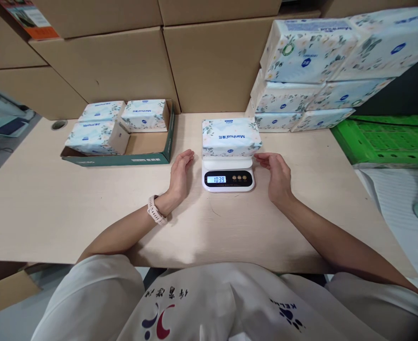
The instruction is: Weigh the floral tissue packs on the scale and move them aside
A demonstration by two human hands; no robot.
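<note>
A pack of tissues [232, 137] with a floral print rests on the platform of a small white kitchen scale [228, 184]. The scale's lit display [216, 179] reads about 103.9. On the tabletop left of the scale lies my left hand [181, 174], on its edge, fingers extended and holding nothing. To the scale's right, my right hand [277, 175] is also open, its fingertips close to the lower right corner of the tissue pack; whether they touch it I cannot tell.
A shallow green carton [123, 160] at the left holds 3 tissue packs [97, 136]. More packs [311, 52] are stacked at the back right. Cardboard boxes [216, 64] wall off the table's back edge. A green plastic crate [393, 139] stands beyond the right edge.
</note>
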